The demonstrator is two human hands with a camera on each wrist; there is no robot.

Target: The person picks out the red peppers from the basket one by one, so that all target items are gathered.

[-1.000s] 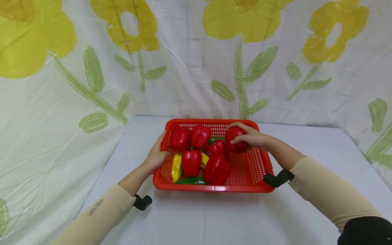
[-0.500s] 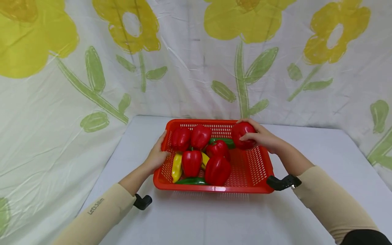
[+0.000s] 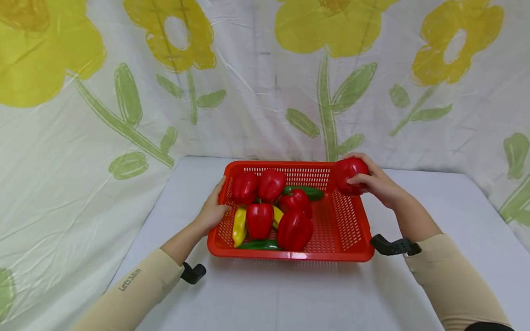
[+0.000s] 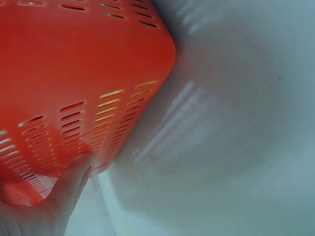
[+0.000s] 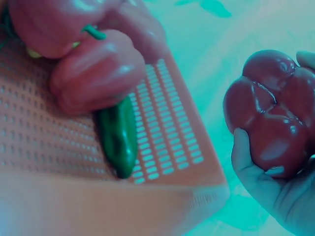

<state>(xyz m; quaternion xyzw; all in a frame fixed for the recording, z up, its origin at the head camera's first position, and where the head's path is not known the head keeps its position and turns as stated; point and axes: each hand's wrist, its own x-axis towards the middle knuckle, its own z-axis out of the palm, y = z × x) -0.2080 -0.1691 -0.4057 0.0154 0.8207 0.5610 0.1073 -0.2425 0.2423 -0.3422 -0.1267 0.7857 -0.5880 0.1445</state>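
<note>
A red bell pepper [image 3: 348, 176] is in my right hand [image 3: 378, 184], above the back right corner of the red basket [image 3: 290, 255]. The right wrist view shows the held pepper's [image 5: 270, 115] lobed end, with the thumb pressed on it. My left hand [image 3: 212, 212] grips the basket's left side, thumb over the rim; in the left wrist view its fingers [image 4: 74, 179] lie along the slotted outer wall. Several red bell peppers [image 3: 259, 221] fill the basket's left and middle. Among them are a long yellow pepper [image 3: 239, 226] and green vegetables [image 3: 314, 193], partly covered.
The basket stands on a white table [image 3: 248, 294]. Behind it hangs a white cloth [image 3: 248, 115] printed with yellow flowers. The basket's right part shows bare floor [image 3: 325, 230].
My right hand has carried the bell pepper up and to the right, from inside the basket to over its back right corner. More of the green vegetable shows. The left hand stays put.
</note>
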